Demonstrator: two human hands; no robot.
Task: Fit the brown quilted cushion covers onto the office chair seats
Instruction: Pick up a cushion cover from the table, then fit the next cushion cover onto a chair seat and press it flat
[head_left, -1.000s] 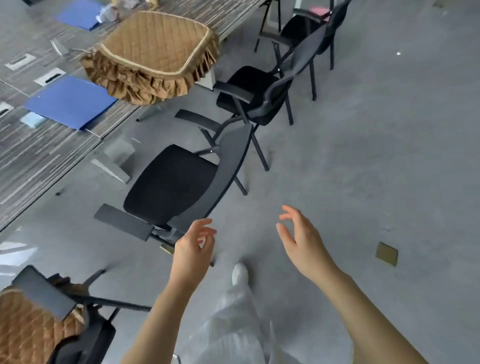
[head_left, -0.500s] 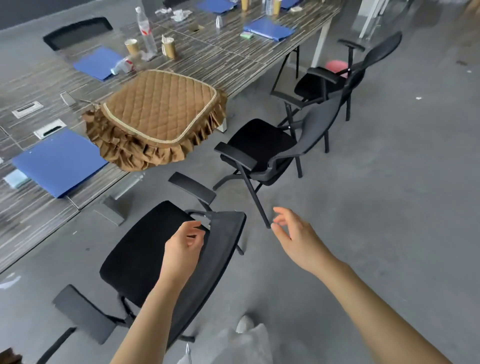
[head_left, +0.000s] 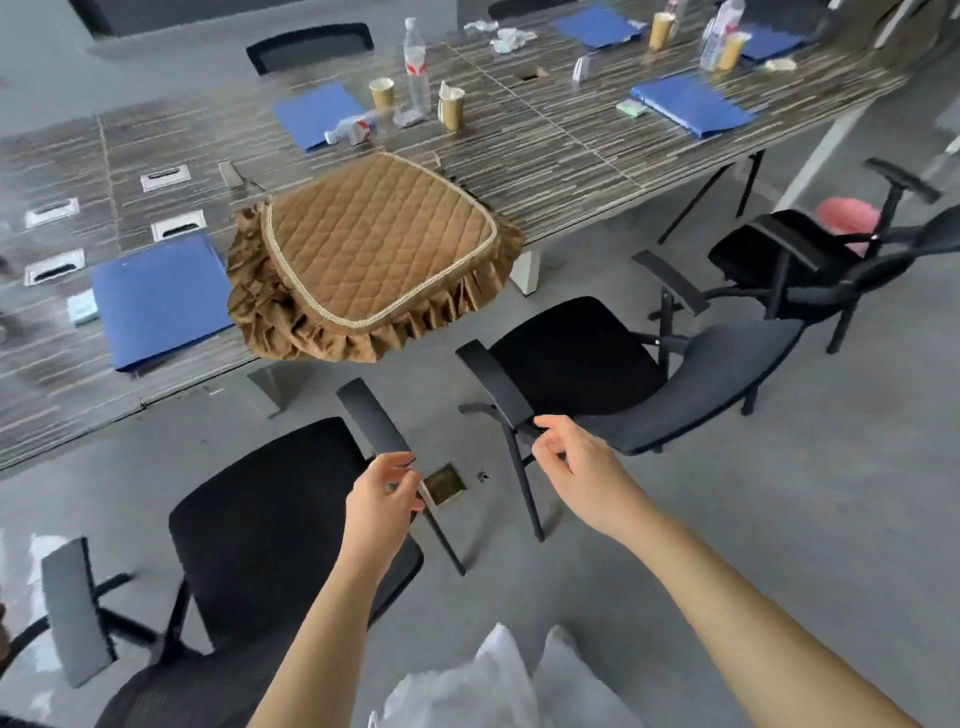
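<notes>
Grey floor (head_left: 779, 519) lies bare between chairs; cover (head_left: 371, 260) overhangs table edge (head_left: 597, 208); both hands empty, half-curled.

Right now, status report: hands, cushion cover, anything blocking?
Both hands, left hand and right hand, empty, open. Brown quilted cushion cover on table edge. Chair armrest between hands and cover.

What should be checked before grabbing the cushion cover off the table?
1. Both hands free: left hand and right hand hold nothing. Ok.
2. Brown quilted cushion cover reachable: lies at the table edge, frill overhanging. Ok.
3. Nothing resting on the cover. Ok.
4. Nearest chair seat bare and clear. Ok.
5. Armrest stands between the hands and the cover. Not ok.
6. Elastic underside of cover: hidden. Cannot tell.
</notes>
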